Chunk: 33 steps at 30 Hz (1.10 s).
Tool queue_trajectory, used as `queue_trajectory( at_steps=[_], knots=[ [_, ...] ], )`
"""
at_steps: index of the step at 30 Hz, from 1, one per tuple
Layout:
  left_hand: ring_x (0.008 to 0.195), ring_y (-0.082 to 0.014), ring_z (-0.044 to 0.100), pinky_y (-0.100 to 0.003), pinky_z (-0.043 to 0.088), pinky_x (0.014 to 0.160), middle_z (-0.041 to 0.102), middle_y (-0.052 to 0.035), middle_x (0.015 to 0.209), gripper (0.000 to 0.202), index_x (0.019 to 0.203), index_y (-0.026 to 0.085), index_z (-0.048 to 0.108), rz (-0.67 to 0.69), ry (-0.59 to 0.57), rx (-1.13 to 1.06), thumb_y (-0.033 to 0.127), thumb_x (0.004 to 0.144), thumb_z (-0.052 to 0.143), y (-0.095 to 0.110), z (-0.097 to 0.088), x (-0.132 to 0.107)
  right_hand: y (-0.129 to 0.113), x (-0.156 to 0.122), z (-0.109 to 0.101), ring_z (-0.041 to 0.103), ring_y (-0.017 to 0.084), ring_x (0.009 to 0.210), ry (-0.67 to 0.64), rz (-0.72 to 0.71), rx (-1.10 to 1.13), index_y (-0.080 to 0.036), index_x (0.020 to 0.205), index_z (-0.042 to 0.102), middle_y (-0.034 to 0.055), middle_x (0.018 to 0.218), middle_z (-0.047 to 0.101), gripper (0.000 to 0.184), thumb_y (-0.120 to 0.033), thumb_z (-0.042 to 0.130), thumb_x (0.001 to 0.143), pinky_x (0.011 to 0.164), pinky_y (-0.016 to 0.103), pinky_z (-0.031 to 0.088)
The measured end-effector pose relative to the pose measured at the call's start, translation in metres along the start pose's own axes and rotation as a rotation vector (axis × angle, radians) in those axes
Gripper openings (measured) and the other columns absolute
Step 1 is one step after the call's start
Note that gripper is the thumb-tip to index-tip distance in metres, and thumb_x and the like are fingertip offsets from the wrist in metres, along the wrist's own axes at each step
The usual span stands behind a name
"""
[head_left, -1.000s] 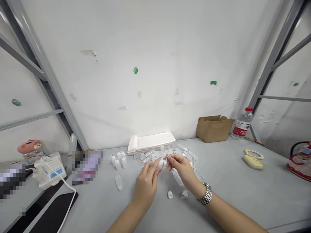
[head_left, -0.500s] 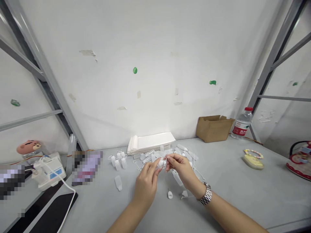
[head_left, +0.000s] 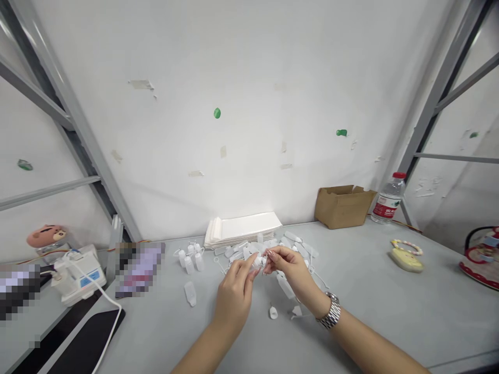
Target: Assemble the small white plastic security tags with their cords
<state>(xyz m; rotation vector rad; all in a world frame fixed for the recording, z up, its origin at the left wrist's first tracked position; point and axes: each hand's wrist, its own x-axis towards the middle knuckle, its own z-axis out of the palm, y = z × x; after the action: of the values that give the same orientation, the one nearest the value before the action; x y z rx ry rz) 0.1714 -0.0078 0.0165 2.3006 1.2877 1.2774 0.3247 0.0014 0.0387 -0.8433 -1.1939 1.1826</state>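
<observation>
My left hand (head_left: 235, 292) is closed around a small translucent white plastic bottle (head_left: 258, 262). At the bottle's right end, my right hand (head_left: 293, 274) pinches with thumb and forefinger on a small white part, perhaps its cap or loop; the fingers hide most of it. Just behind both hands lies a loose pile of similar white plastic pieces (head_left: 236, 254), some with thin loops. Left of the pile, several small bottles (head_left: 189, 265) with caps stand together. A single flat-lying bottle (head_left: 190, 294) is nearer me, and a small white cap piece (head_left: 273, 312) lies below my right hand.
Against the wall rests a stack of white sheets or bags (head_left: 245, 228). Farther right are a cardboard box (head_left: 343, 208), a water bottle (head_left: 388, 200) and a yellow object (head_left: 406, 259) with a beaded ring. A white cable (head_left: 105, 296) crosses the left side.
My right fingers have shifted slightly left, closer against the end of the bottle. My left hand has stayed almost still.
</observation>
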Motion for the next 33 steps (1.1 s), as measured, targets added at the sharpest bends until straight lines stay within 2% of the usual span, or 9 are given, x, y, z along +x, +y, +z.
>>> queue_trajectory(
  at_steps=[5, 12, 15, 27, 33],
  knots=[
    [0.077, -0.0144, 0.062, -0.025, 0.048, 0.063, 0.058, -0.0044, 0.085, 0.035, 0.119, 0.025, 0.048, -0.005, -0.013, 0.014, 0.019, 0.088, 0.034, 0.0010, -0.0014, 0.0007, 0.0027, 0.0015, -0.0027, 0.057, 0.013, 0.056, -0.014, -0.073, -0.131, -0.017, 0.071, 0.062, -0.0005, 0.059, 0.058, 0.026, -0.041, 0.056, 0.077, 0.058, 0.029, 0.048],
    [0.076, -0.0146, 0.061, -0.025, 0.048, 0.064, 0.059, -0.0047, 0.087, 0.034, 0.116, 0.025, 0.050, 0.017, -0.008, 0.023, 0.018, 0.087, 0.034, -0.0003, -0.0009, 0.0010, 0.0019, 0.0004, -0.0073, 0.054, 0.015, 0.060, 0.023, -0.273, -0.498, -0.020, 0.069, 0.061, 0.0008, 0.063, 0.055, 0.026, -0.037, 0.047, 0.084, 0.061, 0.029, 0.044],
    [0.077, -0.0147, 0.061, -0.025, 0.048, 0.064, 0.059, -0.0046, 0.087, 0.034, 0.117, 0.025, 0.050, 0.028, -0.012, 0.033, 0.018, 0.087, 0.035, -0.0004, -0.0007, 0.0003, -0.0002, 0.0001, -0.0082, 0.053, 0.015, 0.061, 0.009, -0.307, -0.596, -0.021, 0.069, 0.061, 0.0007, 0.062, 0.055, 0.026, -0.034, 0.045, 0.085, 0.062, 0.029, 0.042],
    [0.074, -0.0145, 0.060, -0.026, 0.048, 0.064, 0.059, -0.0043, 0.085, 0.034, 0.117, 0.026, 0.050, 0.035, -0.004, 0.035, 0.019, 0.087, 0.034, -0.0017, 0.0036, -0.0017, 0.0036, -0.0006, -0.0076, 0.051, 0.015, 0.059, 0.006, -0.290, -0.587, -0.020, 0.066, 0.059, 0.0003, 0.060, 0.053, 0.028, -0.034, 0.045, 0.085, 0.060, 0.028, 0.041],
    [0.080, -0.0160, 0.058, -0.030, 0.048, 0.069, 0.059, -0.0051, 0.092, 0.032, 0.115, 0.026, 0.050, -0.072, -0.072, -0.076, 0.023, 0.088, 0.034, 0.0006, 0.0029, -0.0010, 0.0028, -0.0013, -0.0054, 0.052, 0.015, 0.059, 0.006, -0.247, -0.531, -0.020, 0.069, 0.062, 0.0005, 0.062, 0.053, 0.026, -0.037, 0.047, 0.084, 0.059, 0.028, 0.042]
  ],
)
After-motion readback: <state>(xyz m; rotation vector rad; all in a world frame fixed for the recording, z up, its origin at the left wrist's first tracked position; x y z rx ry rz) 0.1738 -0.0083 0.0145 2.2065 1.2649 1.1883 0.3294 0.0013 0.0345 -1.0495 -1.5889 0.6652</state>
